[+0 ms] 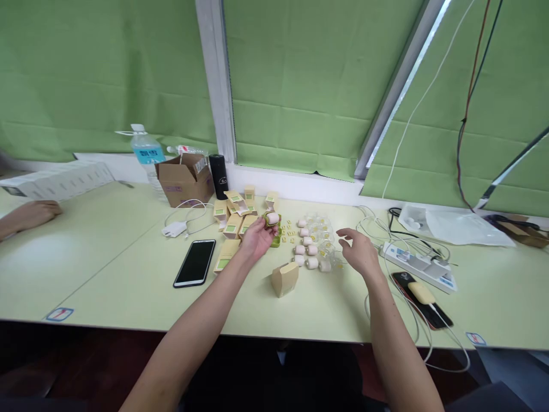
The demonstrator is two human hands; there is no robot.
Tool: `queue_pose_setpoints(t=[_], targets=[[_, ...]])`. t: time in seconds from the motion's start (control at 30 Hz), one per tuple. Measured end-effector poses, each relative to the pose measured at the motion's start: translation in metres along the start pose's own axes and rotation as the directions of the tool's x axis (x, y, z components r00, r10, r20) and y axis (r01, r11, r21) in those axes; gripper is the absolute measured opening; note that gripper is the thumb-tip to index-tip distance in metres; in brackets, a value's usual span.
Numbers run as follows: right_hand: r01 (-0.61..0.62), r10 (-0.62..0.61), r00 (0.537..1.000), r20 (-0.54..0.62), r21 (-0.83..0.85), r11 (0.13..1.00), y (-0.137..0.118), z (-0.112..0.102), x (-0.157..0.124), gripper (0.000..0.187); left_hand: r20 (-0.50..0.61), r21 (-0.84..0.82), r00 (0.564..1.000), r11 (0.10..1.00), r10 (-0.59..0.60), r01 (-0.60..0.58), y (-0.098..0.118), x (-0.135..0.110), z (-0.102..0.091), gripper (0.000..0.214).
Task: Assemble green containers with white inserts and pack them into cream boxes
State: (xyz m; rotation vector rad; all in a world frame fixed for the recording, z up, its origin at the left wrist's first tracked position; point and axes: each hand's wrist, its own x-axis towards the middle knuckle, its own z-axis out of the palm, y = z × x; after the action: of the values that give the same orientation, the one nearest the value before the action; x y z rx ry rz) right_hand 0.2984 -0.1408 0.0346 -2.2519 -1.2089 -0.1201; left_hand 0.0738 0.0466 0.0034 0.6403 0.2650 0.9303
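Pale-green table (pixel 128 274): left hand (pixel 258 237) pinches a pink roll (pixel 273 218), lying crosswise; right hand (pixel 358 249) hovers spread.

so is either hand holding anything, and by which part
The left hand pinches a small pink cylinder by its rounded side; the exact spot is too small to tell. The right hand is open and holds nothing.

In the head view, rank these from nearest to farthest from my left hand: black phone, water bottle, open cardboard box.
1. Black phone, just left of the left hand, which holds a pink roll.
2. Open cardboard box, farther back and left.
3. Water bottle, far back left, beyond the box.
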Motion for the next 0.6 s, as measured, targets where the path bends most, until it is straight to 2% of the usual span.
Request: queue_pose_setpoints(t=[0.13,0.3,0.4,0.5,0.6], targets=[[0.062,-0.040,0.987,0.158,-0.137,0.989,0.027,-0.011,-0.012,0.040,0.002,0.015,0.998,0.998,0.059,-0.059,-0.002,-0.001,0.002,0.017],[0.087,-0.037,0.967,0.250,-0.192,0.977,0.053,0.012,-0.014,0.052,0.056,0.036,0.995,0.996,0.084,-0.086,-0.006,-0.001,0.001,0.028],[0.131,-0.074,0.963,0.260,-0.207,0.969,0.060,0.023,-0.010,0.040,0.088,0.060,0.991,0.992,0.102,-0.107,-0.008,0.000,-0.002,0.033],[0.129,-0.093,0.968,0.231,-0.144,0.981,0.064,0.016,-0.006,0.029,0.106,0.076,0.986,0.987,0.131,-0.139,-0.008,0.000,-0.003,0.038],[0.081,-0.092,0.985,0.149,0.081,0.993,0.061,-0.002,-0.002,0.030,0.122,0.105,0.979,0.979,0.163,-0.176,-0.008,-0.001,-0.002,0.042]])
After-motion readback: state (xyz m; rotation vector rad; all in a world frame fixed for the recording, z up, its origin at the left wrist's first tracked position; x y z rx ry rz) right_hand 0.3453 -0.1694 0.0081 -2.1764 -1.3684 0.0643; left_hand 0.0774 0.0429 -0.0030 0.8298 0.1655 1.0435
